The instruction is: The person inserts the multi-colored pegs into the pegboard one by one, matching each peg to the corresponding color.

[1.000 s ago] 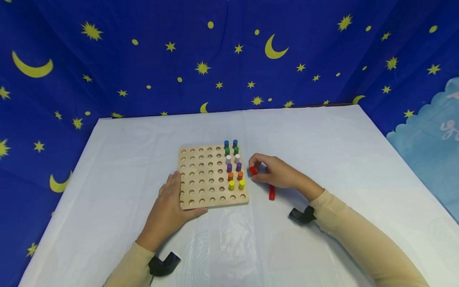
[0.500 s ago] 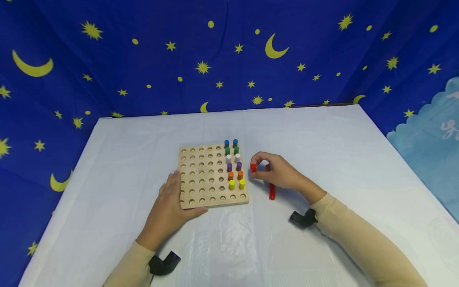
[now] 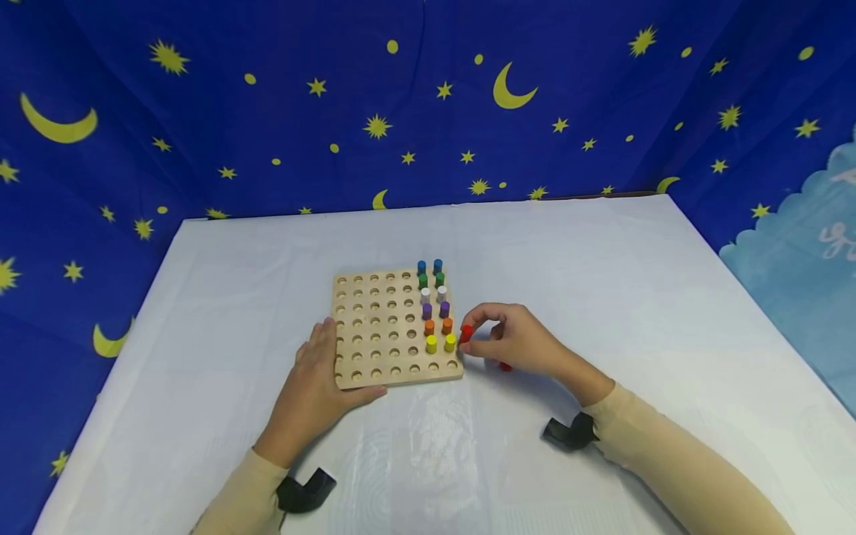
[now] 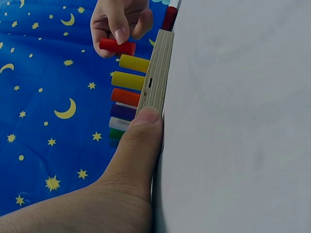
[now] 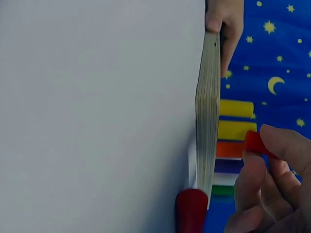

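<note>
A wooden pegboard [image 3: 366, 360] lies on the white tabletop. Paired pegs stand at its right side, from blue at the back to yellow [image 3: 431, 344] at the front. My left hand [image 3: 304, 394] rests at the board's front-left corner, its fingers straight along the left edge and its thumb against the front edge [image 4: 156, 73]. My right hand [image 3: 518, 342] pinches a red peg [image 3: 466, 334] between thumb and fingers, just beyond the board's right edge. In the left wrist view that peg [image 4: 117, 46] is raised above the board. A second red peg [image 3: 505, 366] lies on the table, partly hidden under the right hand.
Rows of bare holes [image 3: 375, 322] cover the left and middle of the board, and the front row. A blue curtain [image 3: 281, 96] with yellow moons and stars hangs behind and beside the table [image 3: 602, 260]. Each wrist carries a black mount [image 3: 306, 492].
My right hand has moved nearer to me and slightly left with the red peg, up to the board's right edge by the yellow pegs. The left hand and board have stayed put.
</note>
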Demonstrator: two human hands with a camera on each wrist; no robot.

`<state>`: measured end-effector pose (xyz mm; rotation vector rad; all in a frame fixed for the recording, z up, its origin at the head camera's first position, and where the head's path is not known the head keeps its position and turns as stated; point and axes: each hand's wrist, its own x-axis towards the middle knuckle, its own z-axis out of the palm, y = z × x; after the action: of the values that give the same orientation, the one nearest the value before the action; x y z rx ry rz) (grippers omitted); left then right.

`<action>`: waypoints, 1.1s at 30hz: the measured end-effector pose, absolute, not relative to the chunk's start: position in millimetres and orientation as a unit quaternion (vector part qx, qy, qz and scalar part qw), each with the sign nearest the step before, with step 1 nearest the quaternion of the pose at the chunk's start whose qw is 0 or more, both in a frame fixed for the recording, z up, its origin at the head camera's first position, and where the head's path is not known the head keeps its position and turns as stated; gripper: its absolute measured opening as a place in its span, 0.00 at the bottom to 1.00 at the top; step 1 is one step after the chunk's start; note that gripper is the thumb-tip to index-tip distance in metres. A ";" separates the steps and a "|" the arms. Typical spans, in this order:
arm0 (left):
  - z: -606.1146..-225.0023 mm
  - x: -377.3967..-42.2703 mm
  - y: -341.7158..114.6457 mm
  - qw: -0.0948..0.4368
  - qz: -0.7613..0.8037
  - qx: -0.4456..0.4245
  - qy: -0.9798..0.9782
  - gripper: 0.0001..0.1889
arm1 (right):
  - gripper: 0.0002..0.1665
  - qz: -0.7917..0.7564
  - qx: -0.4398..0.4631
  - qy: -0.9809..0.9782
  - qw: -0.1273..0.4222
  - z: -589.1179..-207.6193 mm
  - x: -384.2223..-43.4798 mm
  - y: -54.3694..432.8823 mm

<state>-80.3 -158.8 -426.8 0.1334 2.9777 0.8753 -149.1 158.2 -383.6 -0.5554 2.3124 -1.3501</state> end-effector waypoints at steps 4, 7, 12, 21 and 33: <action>-426.9 -80.9 -158.8 0.021 0.281 0.040 0.959 0.73 | 0.09 -0.479 -0.214 0.827 0.203 -383.7 -144.1 153.2; -426.8 -81.1 -158.8 0.022 0.280 0.039 0.959 0.73 | 0.08 -0.469 -0.229 0.829 0.200 -383.2 -141.3 148.1; -427.1 -81.0 -158.9 0.022 0.280 0.039 0.959 0.73 | 0.08 -0.434 -0.270 0.842 0.173 -382.1 -137.8 140.4; -426.1 -80.0 -159.2 0.026 0.277 0.036 0.960 0.73 | 0.10 -0.365 -0.328 0.864 0.113 -383.0 -130.6 124.9; -426.8 -80.4 -159.3 0.018 0.277 0.043 0.960 0.72 | 0.09 -0.296 -0.344 0.889 0.061 -382.1 -125.7 111.7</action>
<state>-80.4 -159.3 -426.8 0.1322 2.9819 0.8591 -125.7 111.7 -382.1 -1.0390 2.6898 -0.8942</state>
